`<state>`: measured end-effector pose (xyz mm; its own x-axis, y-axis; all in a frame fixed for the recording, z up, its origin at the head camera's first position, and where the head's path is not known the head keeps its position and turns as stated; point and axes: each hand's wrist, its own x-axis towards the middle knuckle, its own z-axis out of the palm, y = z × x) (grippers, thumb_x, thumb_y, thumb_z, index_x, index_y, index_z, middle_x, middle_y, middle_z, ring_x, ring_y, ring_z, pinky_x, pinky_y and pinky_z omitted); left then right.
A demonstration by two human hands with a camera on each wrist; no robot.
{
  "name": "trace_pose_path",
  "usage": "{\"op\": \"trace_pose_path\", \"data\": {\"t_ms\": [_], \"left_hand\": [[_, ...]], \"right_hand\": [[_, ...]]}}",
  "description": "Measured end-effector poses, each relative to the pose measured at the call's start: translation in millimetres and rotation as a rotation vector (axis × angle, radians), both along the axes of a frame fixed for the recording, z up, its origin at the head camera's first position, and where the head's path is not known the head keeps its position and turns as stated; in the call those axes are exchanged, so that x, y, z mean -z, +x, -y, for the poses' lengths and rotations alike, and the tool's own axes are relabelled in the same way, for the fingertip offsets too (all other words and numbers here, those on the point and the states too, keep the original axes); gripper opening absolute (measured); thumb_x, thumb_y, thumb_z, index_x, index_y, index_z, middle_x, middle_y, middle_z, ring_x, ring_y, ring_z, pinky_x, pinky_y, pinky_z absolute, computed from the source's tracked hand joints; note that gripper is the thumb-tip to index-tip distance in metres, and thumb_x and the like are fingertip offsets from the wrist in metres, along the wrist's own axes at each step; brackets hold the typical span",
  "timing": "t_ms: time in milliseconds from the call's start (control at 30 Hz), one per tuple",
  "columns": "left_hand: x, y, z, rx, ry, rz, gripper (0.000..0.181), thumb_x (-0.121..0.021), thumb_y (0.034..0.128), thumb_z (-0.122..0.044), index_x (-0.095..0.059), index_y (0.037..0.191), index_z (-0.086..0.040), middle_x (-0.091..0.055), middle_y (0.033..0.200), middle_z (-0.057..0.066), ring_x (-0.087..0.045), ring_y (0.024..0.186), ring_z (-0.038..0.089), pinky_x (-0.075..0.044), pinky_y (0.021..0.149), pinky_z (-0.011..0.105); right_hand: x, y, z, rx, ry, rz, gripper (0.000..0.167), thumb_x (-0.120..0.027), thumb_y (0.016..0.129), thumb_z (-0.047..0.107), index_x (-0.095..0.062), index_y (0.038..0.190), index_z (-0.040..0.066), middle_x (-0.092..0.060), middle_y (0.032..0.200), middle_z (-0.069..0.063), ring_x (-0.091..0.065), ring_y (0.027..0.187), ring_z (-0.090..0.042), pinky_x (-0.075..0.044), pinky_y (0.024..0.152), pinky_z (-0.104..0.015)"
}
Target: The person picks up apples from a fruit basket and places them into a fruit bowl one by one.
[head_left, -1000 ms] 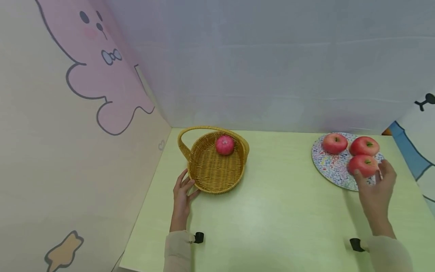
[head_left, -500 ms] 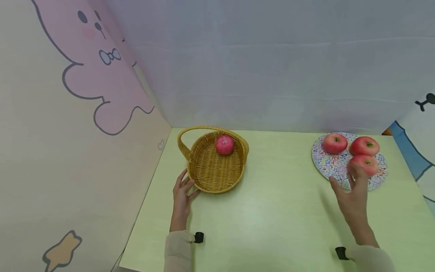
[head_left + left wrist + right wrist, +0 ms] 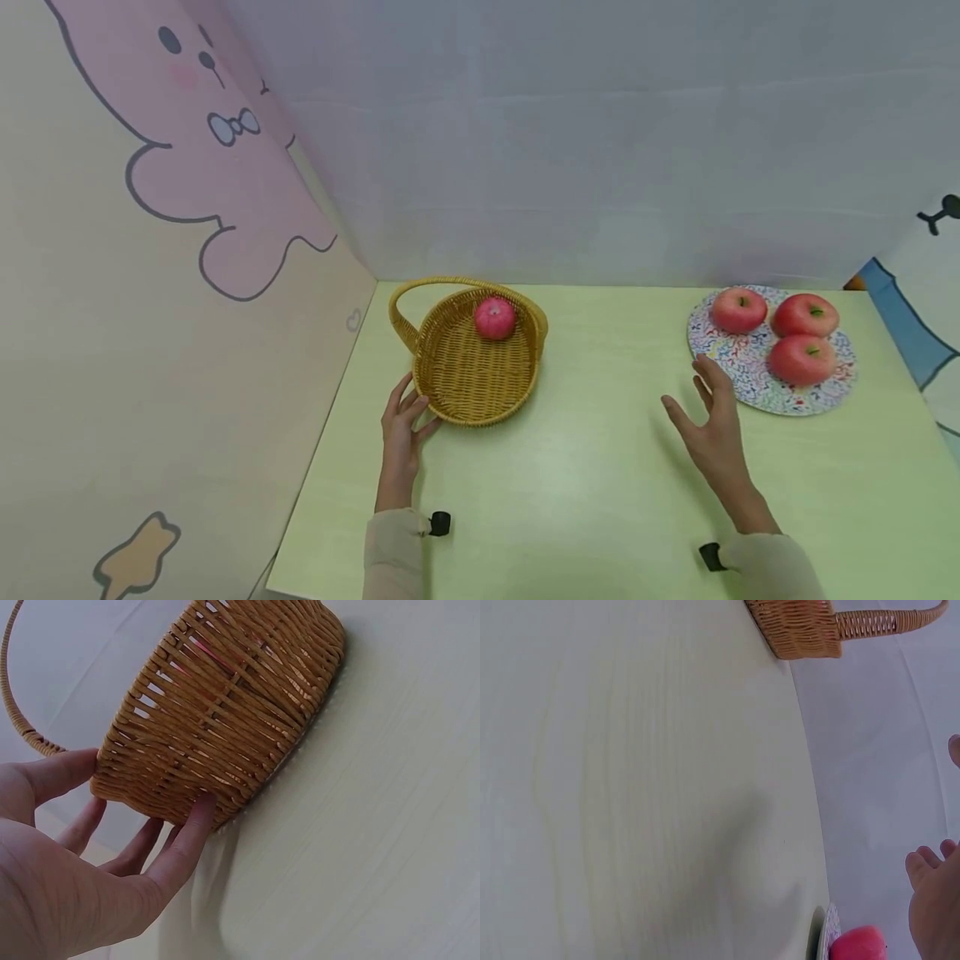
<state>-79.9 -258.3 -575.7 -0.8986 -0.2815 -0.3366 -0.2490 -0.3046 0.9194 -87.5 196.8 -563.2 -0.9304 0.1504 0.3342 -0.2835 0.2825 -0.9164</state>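
My left hand rests against the outside of a round wicker basket with a tall handle. In the left wrist view, its fairly straight fingers touch the woven wall and rim. A round pink-red fruit with a small pale mark on top sits inside, by the far wall. My right hand hovers over the table left of the speckled plate, thumb and fingers spread, holding nothing. Three red apples lie on the plate: a left one, a back right one and a front one.
The pale green-yellow table stretches between basket and plate. A grey curtain-like backdrop hangs behind it. A wall with cartoon figures borders the left side, and more cartoon print shows at the right.
My right hand has moved left from the front apple, off the plate to above the table. The apples still lie on the plate. My left hand stays at the basket.
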Motion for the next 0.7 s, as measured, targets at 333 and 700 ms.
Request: {"op": "trace_pose_path", "data": {"t_ms": [333, 700], "left_hand": [[-0.6, 4.4, 1.1, 0.0, 0.005, -0.008, 0.059, -0.061, 0.1051, -0.011, -0.043, 0.159, -0.027, -0.048, 0.159, 0.013, -0.052, 0.143, 0.037, -0.06, 0.097, 0.047], [0.9, 2.2, -1.1, 0.001, 0.023, -0.017, 0.059, -0.062, 0.1046, -0.011, -0.044, 0.159, -0.027, -0.048, 0.159, 0.013, -0.053, 0.142, 0.036, -0.061, 0.093, 0.042]], "right_hand": [[-3.5, 0.5, 47, -0.138, -0.01, -0.13, 0.08, -0.069, 0.078, -0.03, -0.035, 0.149, -0.02, -0.035, 0.153, -0.04, -0.043, 0.141, -0.009, -0.033, 0.118, -0.01], [17.4, -0.2, 90, -0.272, -0.016, -0.068, 0.085, -0.076, 0.085, -0.016, -0.035, 0.158, -0.001, -0.037, 0.16, -0.024, -0.042, 0.146, -0.032, -0.034, 0.118, -0.012]]}}
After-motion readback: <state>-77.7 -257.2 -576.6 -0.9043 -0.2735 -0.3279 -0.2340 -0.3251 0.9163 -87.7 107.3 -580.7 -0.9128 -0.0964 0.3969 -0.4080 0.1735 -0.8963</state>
